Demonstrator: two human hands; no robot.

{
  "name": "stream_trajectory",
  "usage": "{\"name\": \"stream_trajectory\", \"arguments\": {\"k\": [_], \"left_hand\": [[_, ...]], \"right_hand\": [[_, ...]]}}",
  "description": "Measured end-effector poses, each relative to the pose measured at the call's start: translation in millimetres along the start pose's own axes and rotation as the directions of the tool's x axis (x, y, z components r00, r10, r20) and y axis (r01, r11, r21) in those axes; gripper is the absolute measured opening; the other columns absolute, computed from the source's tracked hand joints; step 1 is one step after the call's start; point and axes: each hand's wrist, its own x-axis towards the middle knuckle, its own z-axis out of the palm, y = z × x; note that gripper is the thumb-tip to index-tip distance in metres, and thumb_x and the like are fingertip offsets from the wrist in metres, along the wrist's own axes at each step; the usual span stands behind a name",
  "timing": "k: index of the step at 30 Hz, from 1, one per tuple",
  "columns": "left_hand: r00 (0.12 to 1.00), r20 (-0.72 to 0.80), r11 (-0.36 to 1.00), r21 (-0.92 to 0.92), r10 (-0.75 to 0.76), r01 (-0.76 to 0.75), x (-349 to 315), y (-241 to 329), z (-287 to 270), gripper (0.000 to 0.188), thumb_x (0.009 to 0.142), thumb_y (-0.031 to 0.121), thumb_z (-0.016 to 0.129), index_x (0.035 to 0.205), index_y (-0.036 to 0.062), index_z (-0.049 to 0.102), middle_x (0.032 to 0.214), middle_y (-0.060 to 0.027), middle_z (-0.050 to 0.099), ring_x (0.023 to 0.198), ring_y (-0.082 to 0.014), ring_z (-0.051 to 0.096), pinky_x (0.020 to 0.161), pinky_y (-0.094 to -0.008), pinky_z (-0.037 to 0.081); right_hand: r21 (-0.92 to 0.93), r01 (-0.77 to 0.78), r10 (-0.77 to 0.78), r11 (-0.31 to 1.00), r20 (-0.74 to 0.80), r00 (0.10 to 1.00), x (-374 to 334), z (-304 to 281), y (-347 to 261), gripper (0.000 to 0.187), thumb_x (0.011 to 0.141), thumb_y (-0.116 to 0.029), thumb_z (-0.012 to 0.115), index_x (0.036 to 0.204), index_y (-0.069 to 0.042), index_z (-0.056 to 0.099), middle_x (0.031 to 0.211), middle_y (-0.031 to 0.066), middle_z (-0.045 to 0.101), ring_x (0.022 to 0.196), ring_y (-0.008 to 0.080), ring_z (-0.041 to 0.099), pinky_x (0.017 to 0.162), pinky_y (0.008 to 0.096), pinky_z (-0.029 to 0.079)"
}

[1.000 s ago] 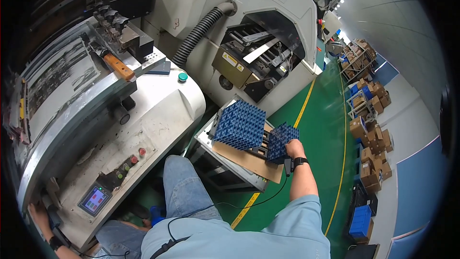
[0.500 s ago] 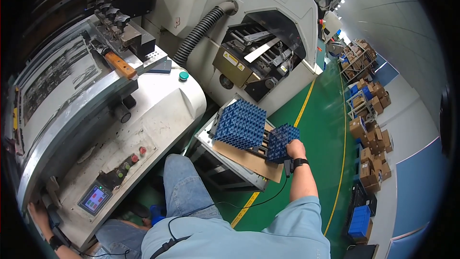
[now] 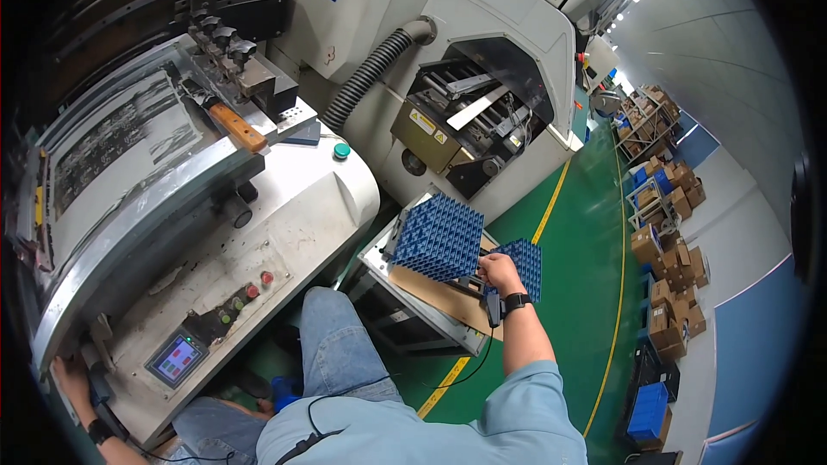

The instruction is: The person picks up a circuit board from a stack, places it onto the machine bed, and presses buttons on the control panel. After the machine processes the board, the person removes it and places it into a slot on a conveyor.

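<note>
We see the right hand (image 3: 503, 274) between two blue gridded pieces, its fingers (image 3: 485, 263) bent beside the larger stack (image 3: 436, 237) on their left; the smaller stack (image 3: 527, 259), just right of them, is partly hidden. Whether they grip or only touch, we cannot tell. Below and left of the fingers, brown cardboard (image 3: 419, 286) reaches the near edge of the counter (image 3: 370, 258); to their right, past the counter's end, green floor (image 3: 581, 293) spreads, crossed by a yellow line (image 3: 551, 202). Well left of them, the left hand (image 3: 72, 381) lies at a white machine's (image 3: 297, 207) edge, its hold unclear to us. Half a second earlier, we find the right fingers on the smaller stack; now they sit farther left. Above them, yellow warning labels (image 3: 422, 121) show triangles, their print too small to read.
</note>
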Motion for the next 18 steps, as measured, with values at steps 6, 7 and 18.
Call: {"name": "stream_trajectory", "arguments": {"k": [6,7,18], "left_hand": [[0.986,0.124,0.981,0.172,-0.113,0.090,3.7,-23.9,4.4,0.059,0.093,0.026,0.065,0.138,-0.0063,0.047,0.137,-0.0301,0.052,0.126,-0.0463,0.049,0.105,-0.0483,0.042],[0.989,0.110,0.984,0.156,-0.101,0.083,2.9,-17.6,4.0,0.060,0.092,0.028,0.065,0.139,-0.0061,0.047,0.138,-0.0298,0.051,0.127,-0.0463,0.048,0.106,-0.0481,0.042],[0.995,-0.095,0.999,0.039,-0.006,0.010,-4.2,-3.1,10.6,0.054,0.084,0.026,0.076,0.129,0.0025,0.056,0.127,-0.0247,0.057,0.118,-0.0473,0.052,0.098,-0.0511,0.044]], "right_hand": [[-0.176,0.079,-0.085,0.981,-0.029,0.996,21.1,8.9,5.6,0.022,0.096,-0.016,0.059,0.083,0.001,0.066,0.069,0.0055,0.063,0.053,0.0147,0.058,0.047,0.0295,0.044],[-0.175,0.066,-0.074,0.982,-0.036,0.997,22.7,8.5,7.5,0.021,0.094,-0.015,0.060,0.081,0.001,0.067,0.068,0.0066,0.064,0.052,0.0156,0.059,0.047,0.0297,0.044],[-0.693,0.056,-0.231,0.719,-0.162,0.959,32.2,7.5,-3.1,0.028,0.082,-0.023,0.064,0.094,0.000,0.075,0.098,0.0249,0.072,0.099,0.0395,0.070,0.088,0.0445,0.055]]}}
